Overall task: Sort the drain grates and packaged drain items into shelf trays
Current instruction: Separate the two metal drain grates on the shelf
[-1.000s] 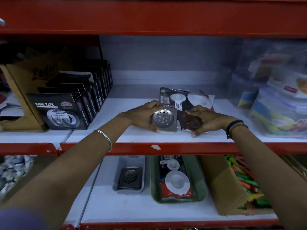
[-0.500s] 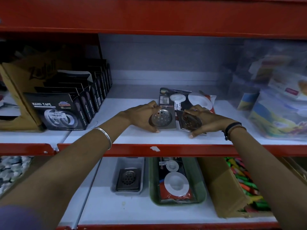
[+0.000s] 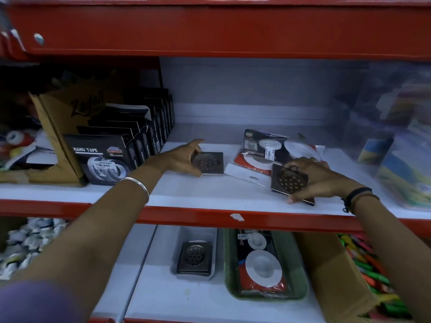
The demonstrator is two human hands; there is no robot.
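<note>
1. Left hand [image 3: 184,157] lies on the white upper shelf [image 3: 210,190], thumb and fingers closed on the left edge of a square drain grate [image 3: 208,163] that rests flat on the shelf.
2. Right hand [image 3: 312,176] grips a second grate [image 3: 290,180] near the shelf's front edge; fingers curl over its top and the thumb presses its lower edge. This grate is tilted, its near corner on the shelf.
3. Packaged drain items [image 3: 263,152] lie behind and between the two grates; a white card tab from the packs reaches just beside the second grate.
4. Black tape boxes [image 3: 105,162] stand in a row in a cardboard carton [image 3: 56,136], left of the left hand and close to the wrist.
5. Clear-wrapped goods [image 3: 401,159] crowd the shelf's right end, near the right wrist.
6. Lower shelf: a grey tray [image 3: 213,241] holds stacked grates [image 3: 194,257]; beside it a green tray [image 3: 296,276] holds further packaged items. The red shelf rail [image 3: 186,213] runs across in front of both trays' rear ends.
7. A brown box [image 3: 331,276] stands right of the green tray.
</note>
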